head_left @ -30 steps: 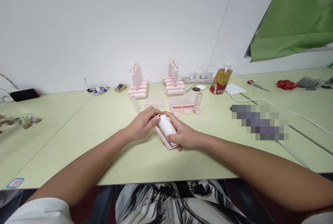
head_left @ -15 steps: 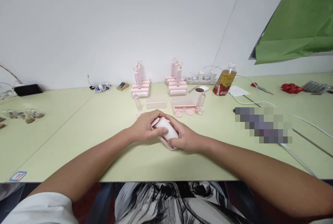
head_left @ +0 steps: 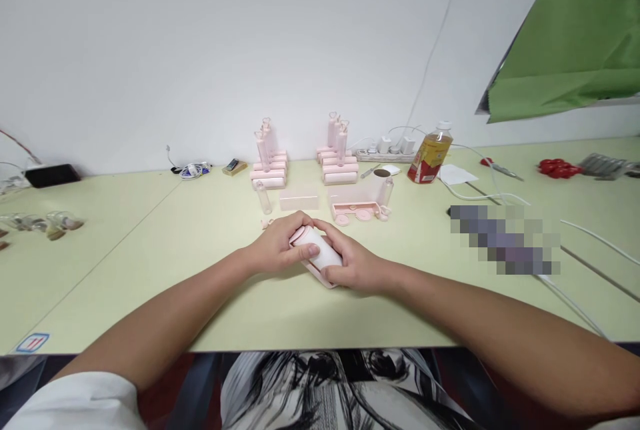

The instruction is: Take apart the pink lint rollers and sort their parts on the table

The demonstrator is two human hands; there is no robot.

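Both my hands are closed around a white roll [head_left: 325, 255] in a pale pink case [head_left: 320, 275], just above or on the table in front of me. My left hand [head_left: 281, 243] grips the far left end, its thumb lying across the roll. My right hand [head_left: 364, 265] wraps the near right end, thumb low by the case edge. Fingers hide much of the case. Just beyond lie a small pink part [head_left: 267, 223], a clear tube [head_left: 263, 198], a translucent pink cover [head_left: 299, 200] and an open pink case [head_left: 356, 208] with round end pieces.
Two rows of pink cases with white rolls [head_left: 341, 177] stand near the wall, pink tubes [head_left: 341, 148] upright on them. A drink bottle [head_left: 430, 153], a power strip [head_left: 387, 156] and white cables are to the right. Brushes [head_left: 60, 223] lie far left.
The white roll now sits deeper and straighter in the pink case, and the gap at its left end has narrowed. My hands have barely moved.
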